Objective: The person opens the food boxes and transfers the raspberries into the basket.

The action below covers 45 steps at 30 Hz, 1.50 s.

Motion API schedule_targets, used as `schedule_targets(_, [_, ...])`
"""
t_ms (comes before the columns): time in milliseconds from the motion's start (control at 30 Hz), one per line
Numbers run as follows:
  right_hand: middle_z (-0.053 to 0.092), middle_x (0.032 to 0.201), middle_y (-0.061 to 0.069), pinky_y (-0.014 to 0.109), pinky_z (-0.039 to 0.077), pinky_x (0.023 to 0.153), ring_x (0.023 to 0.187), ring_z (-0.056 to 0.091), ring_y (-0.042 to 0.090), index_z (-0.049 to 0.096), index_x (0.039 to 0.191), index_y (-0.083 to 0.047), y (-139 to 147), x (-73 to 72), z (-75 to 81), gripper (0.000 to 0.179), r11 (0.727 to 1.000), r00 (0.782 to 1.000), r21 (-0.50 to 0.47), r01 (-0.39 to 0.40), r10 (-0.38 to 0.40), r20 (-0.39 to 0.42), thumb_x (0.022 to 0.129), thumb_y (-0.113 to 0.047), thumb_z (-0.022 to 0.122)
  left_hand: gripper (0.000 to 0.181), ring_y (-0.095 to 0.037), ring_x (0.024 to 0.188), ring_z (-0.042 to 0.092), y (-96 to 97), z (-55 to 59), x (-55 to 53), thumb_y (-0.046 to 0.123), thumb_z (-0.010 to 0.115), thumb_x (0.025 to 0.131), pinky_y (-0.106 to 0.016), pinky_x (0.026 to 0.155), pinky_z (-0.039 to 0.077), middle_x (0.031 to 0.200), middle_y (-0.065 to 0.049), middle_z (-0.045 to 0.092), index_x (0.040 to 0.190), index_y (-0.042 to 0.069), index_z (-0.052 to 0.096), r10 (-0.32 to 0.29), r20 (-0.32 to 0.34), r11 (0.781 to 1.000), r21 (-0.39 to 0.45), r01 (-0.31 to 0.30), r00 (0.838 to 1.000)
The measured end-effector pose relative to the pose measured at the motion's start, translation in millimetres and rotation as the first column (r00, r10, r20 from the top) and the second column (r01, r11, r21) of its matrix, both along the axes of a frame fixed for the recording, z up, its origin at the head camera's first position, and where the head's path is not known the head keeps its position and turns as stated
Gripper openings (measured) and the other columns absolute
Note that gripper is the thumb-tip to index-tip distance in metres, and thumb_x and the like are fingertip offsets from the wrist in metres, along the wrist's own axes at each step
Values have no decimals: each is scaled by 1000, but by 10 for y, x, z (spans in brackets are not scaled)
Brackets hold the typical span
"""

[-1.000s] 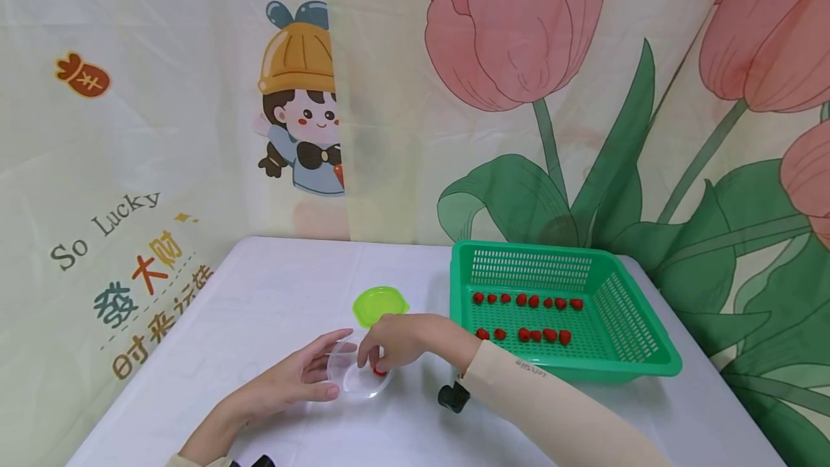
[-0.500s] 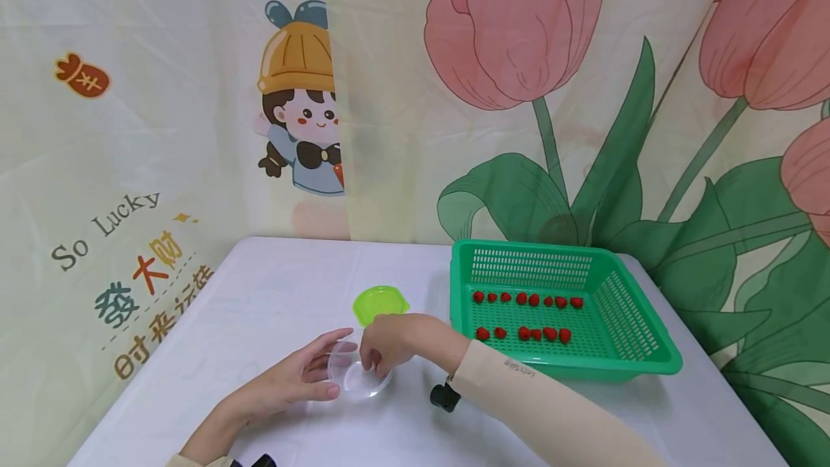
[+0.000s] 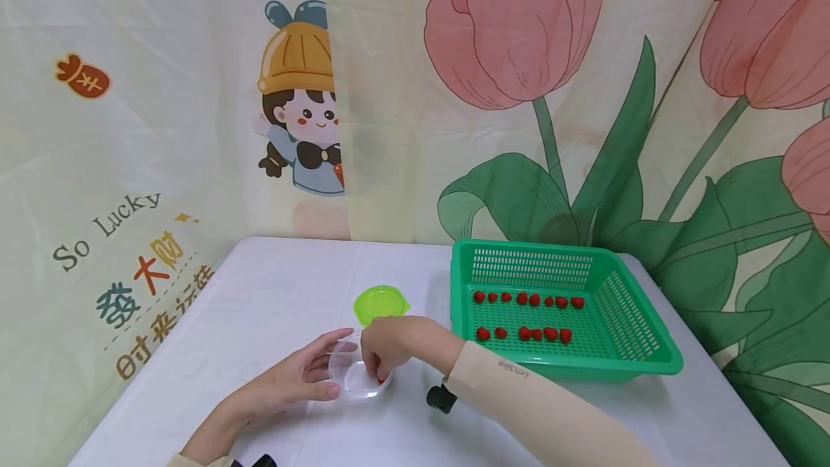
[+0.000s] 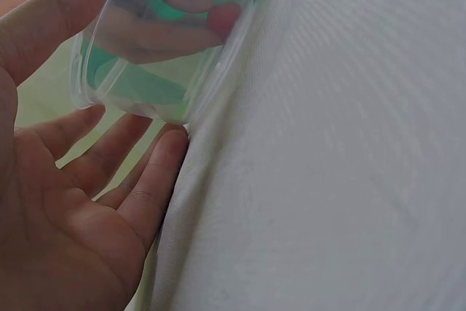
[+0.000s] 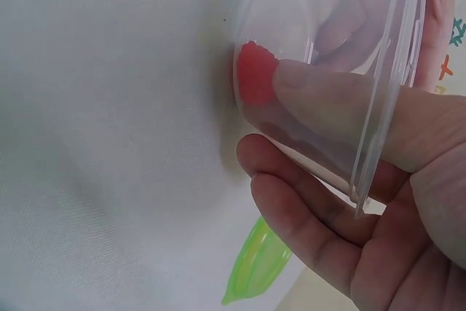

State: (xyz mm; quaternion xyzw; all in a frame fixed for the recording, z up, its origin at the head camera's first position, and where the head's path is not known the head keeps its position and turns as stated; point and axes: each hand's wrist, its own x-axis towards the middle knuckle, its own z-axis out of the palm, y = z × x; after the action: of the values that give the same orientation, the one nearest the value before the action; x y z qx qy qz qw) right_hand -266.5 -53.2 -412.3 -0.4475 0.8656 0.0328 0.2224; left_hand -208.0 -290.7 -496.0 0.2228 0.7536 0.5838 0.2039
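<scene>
A clear plastic cup (image 3: 353,373) stands upright on the table. My left hand (image 3: 292,380) rests beside it, its spread fingers and thumb touching the cup near its rim in the left wrist view. My right hand (image 3: 395,344) reaches down into the cup from above. Its thumb and a finger pinch a red raspberry (image 5: 256,74) at the cup's bottom, while other fingers stay outside the wall. Through the cup in the left wrist view, the raspberry (image 4: 223,20) shows at the fingertips. In the head view the right hand mostly hides it.
A lime-green lid (image 3: 380,305) lies just behind the cup. To the right, a green slotted basket (image 3: 616,365) holds two rows of several raspberries (image 3: 550,334). White cloth (image 3: 292,272) covers the table, and a printed curtain (image 3: 389,128) hangs behind.
The right hand has sunk slightly deeper into the cup, and its forearm has shifted a little left. The left hand and cup have barely moved.
</scene>
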Motion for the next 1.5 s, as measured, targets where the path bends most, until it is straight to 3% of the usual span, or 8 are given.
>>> schedule_targets(533, [69,77,-15,17,48,68,74,58,4,84,92,-22,-15,-1,7,3,1000,1000,10,-12,12,6,91,-21,87,84,-42,151,40,-7,10,13,9,73,100,-15,110,42,167,-19,35,168,23,27,12,33,1000,3,-12,999])
schedule_targets(700, [69,79,-14,17,50,70,75,59,6,85,95,-23,16,-8,-12,4,1000,999,-22,14,-13,29,92,-20,85,84,-43,152,39,-6,9,9,8,73,100,-16,110,42,166,-21,37,168,19,25,2,19,1000,9,-2,1000])
schedule_targets(1067, [72,86,-16,16,52,76,81,61,3,85,97,-24,135,-47,62,4,993,999,-117,6,0,52,95,-21,83,87,-47,153,35,5,26,28,7,71,100,-32,104,54,168,-23,32,170,17,20,-21,71,999,44,18,997])
schedule_targets(1233, [74,89,-16,14,53,78,84,63,0,85,102,-20,272,-89,176,7,978,997,-209,-1,16,71,96,-21,82,86,-45,153,37,5,32,27,9,71,101,-33,103,55,169,-22,31,170,20,20,-15,78,999,35,13,997])
schedule_targets(1500, [75,90,-19,12,52,84,89,66,-8,84,106,-18,573,-156,345,9,931,996,-362,-46,69,49,98,-20,80,86,-41,152,39,2,25,29,8,70,101,-33,104,54,168,-22,31,170,19,19,-16,82,999,43,12,996])
